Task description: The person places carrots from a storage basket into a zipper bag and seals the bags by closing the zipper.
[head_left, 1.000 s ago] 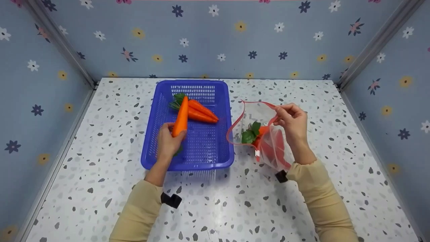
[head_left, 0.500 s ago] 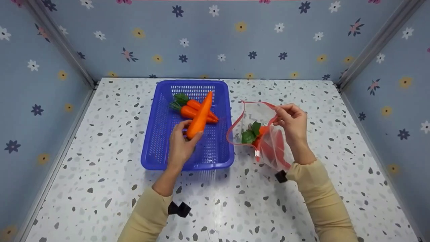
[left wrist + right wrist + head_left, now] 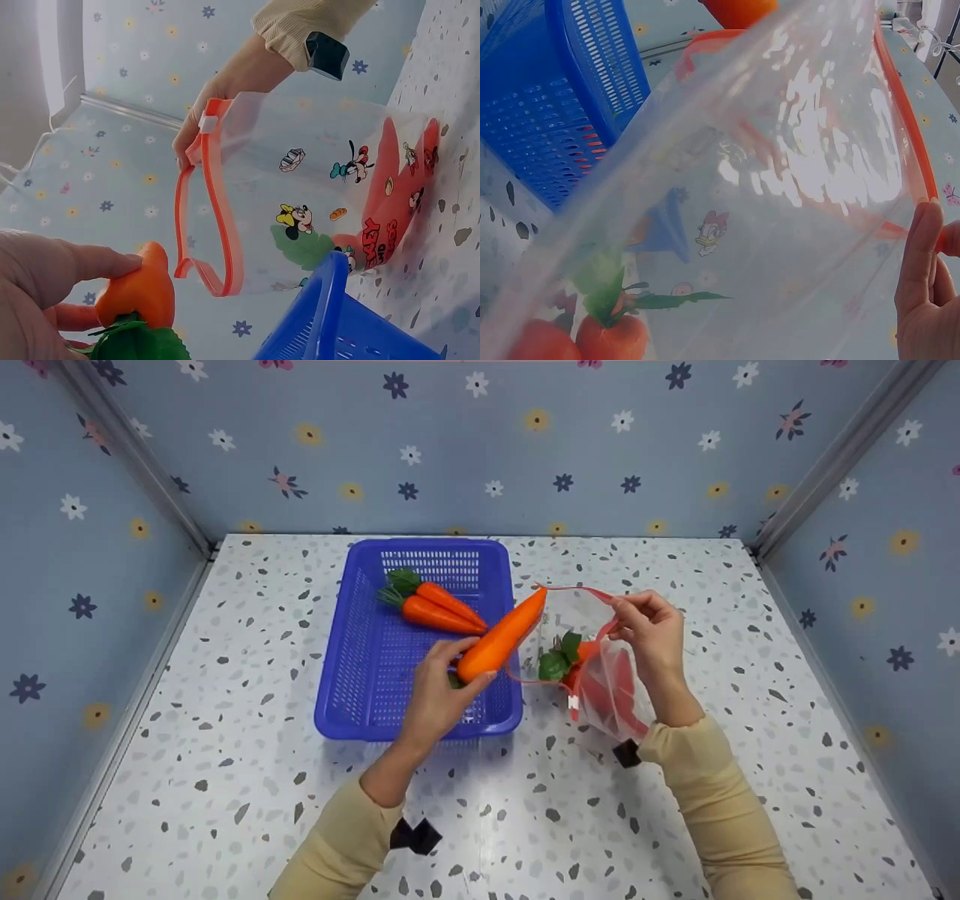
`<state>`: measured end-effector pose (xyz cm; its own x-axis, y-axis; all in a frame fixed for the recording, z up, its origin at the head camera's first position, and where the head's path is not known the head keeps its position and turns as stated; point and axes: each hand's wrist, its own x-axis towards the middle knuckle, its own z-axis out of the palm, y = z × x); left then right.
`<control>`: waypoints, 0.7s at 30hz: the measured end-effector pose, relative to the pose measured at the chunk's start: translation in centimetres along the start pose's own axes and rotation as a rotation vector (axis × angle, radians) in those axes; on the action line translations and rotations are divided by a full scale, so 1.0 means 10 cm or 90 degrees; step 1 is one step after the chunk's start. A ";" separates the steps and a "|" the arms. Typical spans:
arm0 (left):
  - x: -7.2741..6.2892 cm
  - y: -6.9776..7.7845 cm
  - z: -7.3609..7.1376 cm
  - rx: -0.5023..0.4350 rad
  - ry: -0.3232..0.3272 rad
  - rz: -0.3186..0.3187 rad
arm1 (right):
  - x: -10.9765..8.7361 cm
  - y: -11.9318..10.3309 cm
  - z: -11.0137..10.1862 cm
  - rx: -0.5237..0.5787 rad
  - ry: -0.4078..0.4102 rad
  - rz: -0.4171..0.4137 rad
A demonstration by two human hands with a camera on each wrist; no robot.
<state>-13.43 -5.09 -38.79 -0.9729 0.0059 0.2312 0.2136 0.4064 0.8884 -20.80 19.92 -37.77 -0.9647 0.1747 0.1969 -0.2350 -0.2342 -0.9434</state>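
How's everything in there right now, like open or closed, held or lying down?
Bag: open
Bagged carrots: inside it
Held carrot: in the left hand
Right hand: pinching the bag
Basket: upright, open-topped
Two basket carrots: lying down

Red lettering (image 3: 379,244) on clear bag (image 3: 259,180), right of centre and low in left-wrist view, turned sideways: can make out "KEY", apparently "AND", ending "DS"; other letters too blurred. Bag print too small to read in head view.
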 end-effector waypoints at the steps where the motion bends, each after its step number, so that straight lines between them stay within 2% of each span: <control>1: 0.00 0.01 0.01 0.008 -0.007 0.005 | 0.00 0.00 0.00 -0.002 0.002 0.001; 11: 0.10 0.15 0.09 0.059 -0.092 0.027 | 0.00 -0.02 -0.01 -0.027 0.007 0.016; 17: 0.20 0.23 0.15 0.113 -0.143 0.040 | 0.00 -0.03 -0.01 -0.030 0.006 0.023; 21: 0.29 0.27 0.20 0.136 -0.182 0.033 | 0.00 -0.03 -0.01 -0.022 0.005 0.021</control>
<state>-15.85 -2.18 -36.52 -0.9532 0.2744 0.1268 0.2693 0.5805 0.7685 -20.69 20.06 -37.50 -0.9709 0.1747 0.1637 -0.1987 -0.2063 -0.9581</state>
